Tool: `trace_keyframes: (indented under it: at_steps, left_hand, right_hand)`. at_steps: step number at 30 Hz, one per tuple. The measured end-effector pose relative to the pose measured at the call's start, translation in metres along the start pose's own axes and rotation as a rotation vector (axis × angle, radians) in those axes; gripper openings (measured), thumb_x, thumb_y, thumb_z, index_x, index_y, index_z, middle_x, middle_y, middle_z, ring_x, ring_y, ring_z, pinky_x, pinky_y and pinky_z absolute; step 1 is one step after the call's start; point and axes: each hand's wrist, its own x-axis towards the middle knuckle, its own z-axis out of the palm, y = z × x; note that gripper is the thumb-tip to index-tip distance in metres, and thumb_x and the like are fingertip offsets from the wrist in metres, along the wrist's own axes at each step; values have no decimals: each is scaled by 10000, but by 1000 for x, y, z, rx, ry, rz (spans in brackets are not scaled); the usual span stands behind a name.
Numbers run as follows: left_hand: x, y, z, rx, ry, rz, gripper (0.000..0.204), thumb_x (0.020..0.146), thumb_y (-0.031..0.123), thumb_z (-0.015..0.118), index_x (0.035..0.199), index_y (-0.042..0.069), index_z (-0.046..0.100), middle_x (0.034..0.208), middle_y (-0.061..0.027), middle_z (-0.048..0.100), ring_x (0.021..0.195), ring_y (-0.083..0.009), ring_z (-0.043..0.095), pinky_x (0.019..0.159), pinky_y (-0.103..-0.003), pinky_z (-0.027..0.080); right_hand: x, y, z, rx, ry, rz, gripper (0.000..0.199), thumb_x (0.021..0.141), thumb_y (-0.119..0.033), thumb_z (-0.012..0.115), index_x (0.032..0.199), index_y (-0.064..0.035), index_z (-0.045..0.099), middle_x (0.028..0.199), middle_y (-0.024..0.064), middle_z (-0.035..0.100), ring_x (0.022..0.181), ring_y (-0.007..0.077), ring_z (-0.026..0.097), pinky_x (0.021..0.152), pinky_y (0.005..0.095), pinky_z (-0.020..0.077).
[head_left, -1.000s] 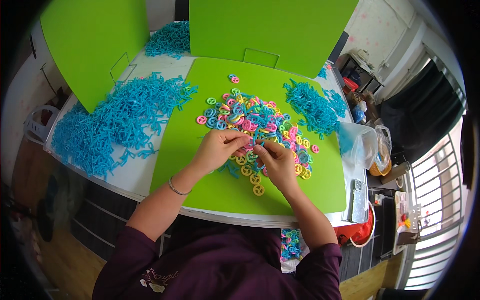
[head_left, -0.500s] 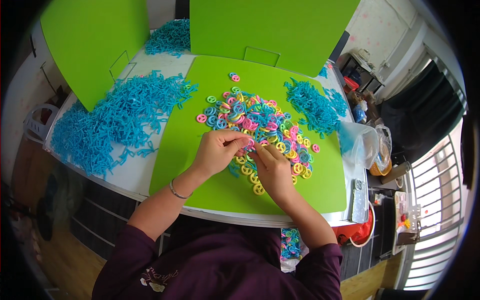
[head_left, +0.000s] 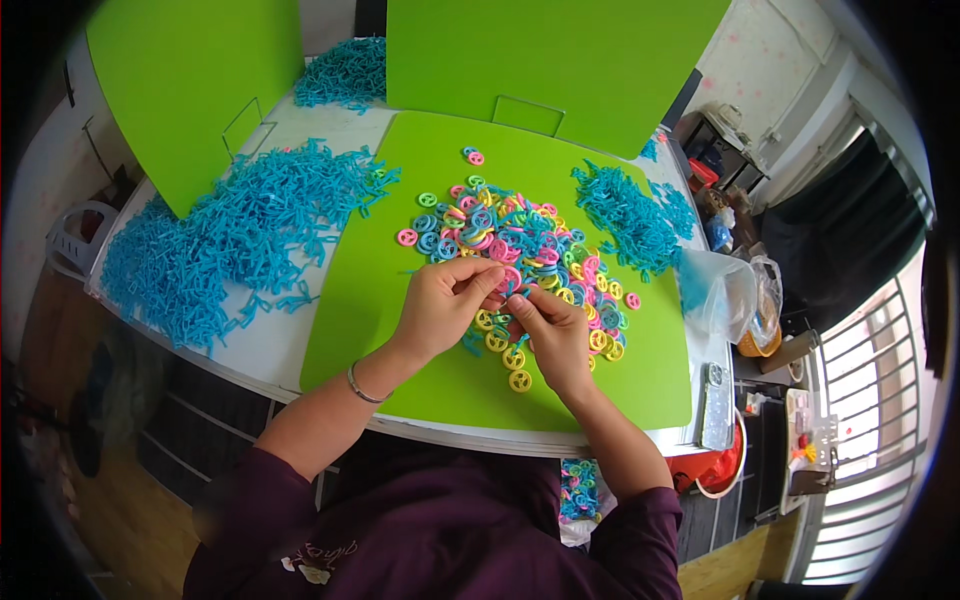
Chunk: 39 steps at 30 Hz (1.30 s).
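Both hands meet over the near side of a heap of small plastic wheels in pink, yellow, blue and green. My left hand pinches a pink wheel between thumb and forefinger. Close beside it, my right hand has thumb and forefinger pressed together at a small blue plastic piece by the wheel's edge. Whether the piece is joined to the wheel I cannot tell. Several yellow wheels lie loose on the green mat below my fingers.
Blue plastic strips are heaped at the left, right and far back. Two green boards stand at the rear and left. A phone and a clear plastic bag are at the right edge.
My right hand has turned and drawn slightly apart from the left, and a blue piece now shows at its fingertips. The pink wheel in my left hand is more exposed.
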Motion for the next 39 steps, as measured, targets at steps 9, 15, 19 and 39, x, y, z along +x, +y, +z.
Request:
trace_keyframes:
  at_steps: [9, 15, 19, 39]
  left_hand:
    - [-2, 5, 4, -14, -16, 5, 175, 914, 118, 595, 975, -31, 663, 791, -35, 659, 693, -71, 626, 616, -197, 530]
    - [-1, 4, -3, 101, -53, -8, 167, 903, 124, 612, 957, -22, 671, 752, -25, 659, 651, -55, 618, 587, -187, 505]
    - [-2, 4, -3, 43, -84, 18, 172, 905, 129, 611, 955, -24, 673, 760, -30, 663, 649, -63, 623, 586, -191, 504]
    - [8, 4, -11, -164, -59, -33, 158, 912, 110, 591, 1028, 25, 657, 933, -31, 667, 819, -119, 636, 734, -234, 519]
  right_hand:
    - [3, 7, -2, 473, -45, 192, 172, 926, -176, 583, 896, -31, 670, 709, 2, 631, 557, 38, 529, 483, 171, 367]
    - [3, 9, -8, -98, -21, -44, 125, 908, -134, 607, 901, -24, 666, 754, 24, 605, 526, 42, 508, 445, 187, 358]
    - [3, 5, -13, -296, -23, -247, 135, 868, -81, 643, 968, 7, 665, 712, 11, 589, 516, 44, 511, 434, 209, 363]
    - [-1, -19, -30, 300, -200, 104, 510, 823, -8, 658, 1304, -92, 511, 1014, 113, 624, 651, 152, 645, 548, 228, 523]
